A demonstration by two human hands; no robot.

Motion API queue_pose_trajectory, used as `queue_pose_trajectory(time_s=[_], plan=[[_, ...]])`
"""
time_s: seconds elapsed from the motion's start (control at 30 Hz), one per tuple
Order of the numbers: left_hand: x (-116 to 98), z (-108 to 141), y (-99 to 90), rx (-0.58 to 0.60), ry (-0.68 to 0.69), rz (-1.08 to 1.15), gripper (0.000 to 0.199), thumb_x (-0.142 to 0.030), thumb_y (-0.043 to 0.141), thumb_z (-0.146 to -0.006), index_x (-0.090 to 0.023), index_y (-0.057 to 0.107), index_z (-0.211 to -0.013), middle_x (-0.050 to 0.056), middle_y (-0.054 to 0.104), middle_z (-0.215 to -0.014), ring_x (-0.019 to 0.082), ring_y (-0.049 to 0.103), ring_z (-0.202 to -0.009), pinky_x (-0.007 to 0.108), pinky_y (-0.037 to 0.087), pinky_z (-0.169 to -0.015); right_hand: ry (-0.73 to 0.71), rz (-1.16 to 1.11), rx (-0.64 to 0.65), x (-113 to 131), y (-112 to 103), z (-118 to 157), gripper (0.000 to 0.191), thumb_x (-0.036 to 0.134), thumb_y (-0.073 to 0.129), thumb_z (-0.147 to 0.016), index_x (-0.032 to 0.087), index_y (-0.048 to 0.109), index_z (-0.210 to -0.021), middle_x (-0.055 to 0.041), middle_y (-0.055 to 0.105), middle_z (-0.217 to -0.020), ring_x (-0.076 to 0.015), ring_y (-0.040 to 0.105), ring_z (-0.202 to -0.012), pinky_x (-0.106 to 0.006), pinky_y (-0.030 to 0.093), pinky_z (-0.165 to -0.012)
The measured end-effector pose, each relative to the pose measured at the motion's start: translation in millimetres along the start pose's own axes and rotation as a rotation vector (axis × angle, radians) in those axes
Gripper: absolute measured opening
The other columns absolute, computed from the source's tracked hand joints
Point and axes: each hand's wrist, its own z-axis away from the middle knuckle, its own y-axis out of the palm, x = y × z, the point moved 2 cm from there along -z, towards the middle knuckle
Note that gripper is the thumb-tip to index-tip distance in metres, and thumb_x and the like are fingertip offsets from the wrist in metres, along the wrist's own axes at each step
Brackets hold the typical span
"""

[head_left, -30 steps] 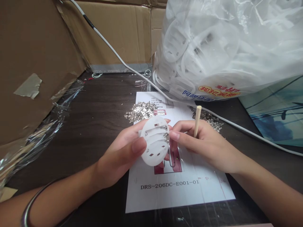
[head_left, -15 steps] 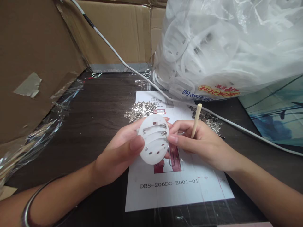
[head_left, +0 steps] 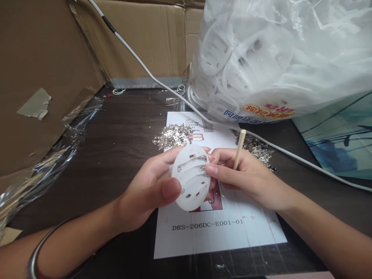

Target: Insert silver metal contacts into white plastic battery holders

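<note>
Above the printed sheet, we best brace the white plastic disc firmly in our left hand while our right hand (gripping a wooden stick) touches its rim

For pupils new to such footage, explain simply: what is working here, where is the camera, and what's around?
No machine here: these are a person's two bare hands, seen by one camera worn on that person's head. The left hand holds a round white piece; the right hand grips a pale stick, its thumb at the piece's edge. On the dark table lie a printed sheet and two heaps of small metal parts. Behind, to the right, a clear bag holds similar white pieces.
</note>
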Motion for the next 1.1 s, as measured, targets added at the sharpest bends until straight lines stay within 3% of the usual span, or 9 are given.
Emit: queue_pose_trajectory(time_s=[0.13, 0.23, 0.37, 0.47, 0.57, 0.67, 0.8, 0.97, 1.1], plan=[[0.3, -0.4, 2.2, 0.020, -0.033, 0.107, 0.048, -0.044, 0.077, -0.076, -0.017, 0.056, -0.109, 0.003, 0.069, -0.087, 0.018, 0.071, -0.080, 0.026, 0.055, -0.073, 0.004, 0.003, 0.008, 0.4, 2.6, 0.6, 0.026, 0.035, 0.064, -0.091, 0.018, 0.051, -0.076, 0.0002, 0.067, -0.070, -0.0098, 0.060, -0.055, -0.022, 0.046, -0.051], [2.6, -0.8, 0.8, 0.001, -0.034, 0.093, 0.049, -0.045, 0.078, -0.074, -0.019, 0.055, -0.108, 0.001, 0.068, -0.085, 0.016, 0.071, -0.079, 0.022, 0.055, -0.069, 0.019, 0.077, -0.041, 1.4, 2.6, 0.3, 0.025, 0.036, 0.066, -0.089, 0.018, 0.053, -0.078, -0.0001, 0.067, -0.067, -0.0097, 0.059, -0.051, -0.021, 0.042, -0.048], [6.4, -0.6, -5.8, -0.128, 0.022, -0.002, 0.054, -0.047, 0.077, -0.074, -0.020, 0.057, -0.116, 0.003, 0.069, -0.099, 0.017, 0.070, -0.086, 0.024, 0.058, -0.072, -0.198, 0.063, -0.289, 7.9, -5.6, -0.8, 0.029, 0.041, 0.061, -0.089, 0.015, 0.062, -0.077, 0.0002, 0.062, -0.061, -0.0053, 0.045, -0.041, -0.020, 0.034, -0.041], [9.2, -1.8, -8.8, -0.165, 0.047, -0.003, 0.054, -0.048, 0.075, -0.077, -0.022, 0.055, -0.119, 0.005, 0.067, -0.112, 0.021, 0.071, -0.095, 0.029, 0.060, -0.079, -0.402, 0.034, -0.480, 13.8, -12.5, 0.2, 0.038, 0.045, 0.054, -0.089, 0.013, 0.068, -0.073, -0.0047, 0.064, -0.069, -0.0100, 0.055, -0.055, -0.024, 0.048, -0.057], [12.8, -4.8, -10.2, -0.192, 0.035, 0.021, 0.050, -0.049, 0.071, -0.081, -0.023, 0.050, -0.119, 0.006, 0.068, -0.114, 0.021, 0.072, -0.091, 0.031, 0.061, -0.076, -0.486, 0.068, -0.558, 15.2, -14.4, 0.4, 0.043, 0.045, 0.050, -0.092, 0.014, 0.070, -0.071, -0.0045, 0.063, -0.063, -0.0118, 0.059, -0.061, -0.023, 0.050, -0.065], [16.7, -7.3, -9.8, -0.223, -0.014, -0.018, 0.050, -0.057, 0.059, -0.086, -0.017, 0.052, -0.114, 0.009, 0.069, -0.108, 0.020, 0.071, -0.087, 0.030, 0.062, -0.072, -0.427, 0.049, -0.527, 10.3, -12.6, -1.3, 0.039, 0.046, 0.054, -0.093, 0.014, 0.069, -0.075, -0.0022, 0.063, -0.058, -0.0092, 0.056, -0.049, -0.021, 0.047, -0.052], [16.9, -6.8, -5.6, -0.226, -0.031, -0.067, 0.056, -0.065, 0.044, -0.090, -0.012, 0.057, -0.102, 0.008, 0.070, -0.091, 0.018, 0.069, -0.078, 0.028, 0.060, -0.068, -0.323, 0.002, -0.451, 2.3, -9.3, -2.5, 0.018, 0.033, 0.072, -0.085, 0.015, 0.068, -0.083, -0.0014, 0.069, -0.070, -0.0080, 0.061, -0.055, -0.018, 0.050, -0.052], [12.8, -4.0, -1.9, -0.163, -0.016, -0.041, 0.046, -0.062, 0.045, -0.091, -0.016, 0.052, -0.093, 0.001, 0.066, -0.070, 0.014, 0.065, -0.062, 0.026, 0.056, -0.061, -0.319, 0.009, -0.399, 0.3, -7.4, -2.2, 0.015, 0.029, 0.071, -0.087, 0.015, 0.068, -0.080, -0.0016, 0.070, -0.070, -0.0077, 0.064, -0.061, -0.015, 0.052, -0.054], [10.3, -1.5, -2.7, -0.135, 0.004, -0.049, 0.038, -0.056, 0.051, -0.091, -0.019, 0.046, -0.090, -0.001, 0.068, -0.068, 0.013, 0.067, -0.067, 0.023, 0.054, -0.066, -0.332, 0.033, -0.333, 0.0, -4.4, -2.2, 0.019, 0.029, 0.067, -0.089, 0.015, 0.066, -0.076, -0.0024, 0.069, -0.070, -0.0088, 0.064, -0.062, -0.017, 0.053, -0.056]])
